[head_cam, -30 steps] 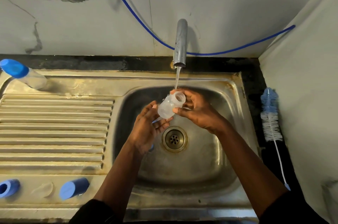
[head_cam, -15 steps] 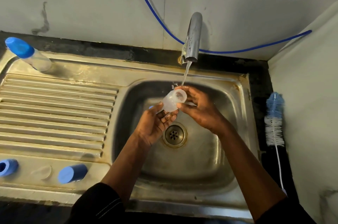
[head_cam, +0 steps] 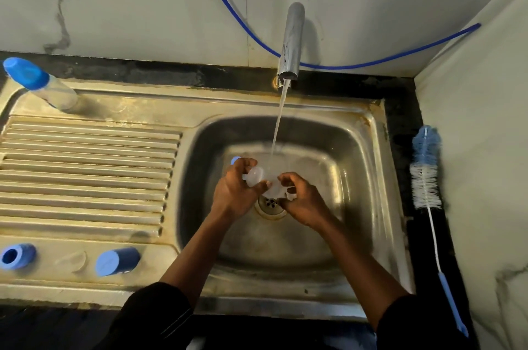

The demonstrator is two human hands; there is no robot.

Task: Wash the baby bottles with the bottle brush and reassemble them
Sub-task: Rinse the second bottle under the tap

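A clear baby bottle (head_cam: 258,179) lies tilted between both hands, low in the sink basin (head_cam: 357,166) and just above the drain (head_cam: 270,205). My left hand (head_cam: 235,195) grips its rounded base end. My right hand (head_cam: 304,204) curls its fingers and thumb round the mouth end, where water spills out. A small blue piece (head_cam: 235,160) shows behind my left fingers; what it is cannot be made out. The tap (head_cam: 291,41) runs, and its stream (head_cam: 278,121) lands just behind the bottle. The bottle brush (head_cam: 425,172) lies on the black counter to the right.
An assembled bottle with a blue cap (head_cam: 43,86) stands at the back left of the drainboard (head_cam: 85,166). Along its front edge lie a blue collar ring (head_cam: 17,256), a clear teat (head_cam: 73,261) and a blue cap (head_cam: 117,261). A blue hose (head_cam: 371,62) runs along the wall.
Both hands have lowered the bottle out of the stream toward the drain and tipped it from mouth-up to lying on its side, so water now pours out of it.
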